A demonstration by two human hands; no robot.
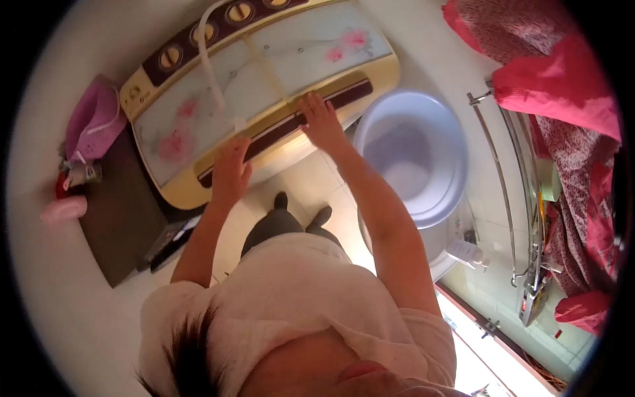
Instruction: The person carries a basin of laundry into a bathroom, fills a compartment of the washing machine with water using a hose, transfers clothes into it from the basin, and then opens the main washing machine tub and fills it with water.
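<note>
A cream twin-tub washing machine [264, 40] with flower-printed lids stands in front of me. My left hand [231, 171] rests at its front edge, fingers stretched out over the dark brown strip. Further right along the same strip, my right hand [322, 122] lies with its fingers spread. Neither hand holds anything that I can see. A pale hose [208, 59] crosses the left lid and ends close to my left hand. Several round knobs [172, 57] line the back panel.
A large pale blue basin [450, 149] stands right of the machine. On the left, a purple basket [96, 122] and a pink object [64, 210] sit by a dark surface [122, 218]. A metal rack [493, 149] and red patterned cloth [559, 79] are at the right, near a white bottle [464, 253].
</note>
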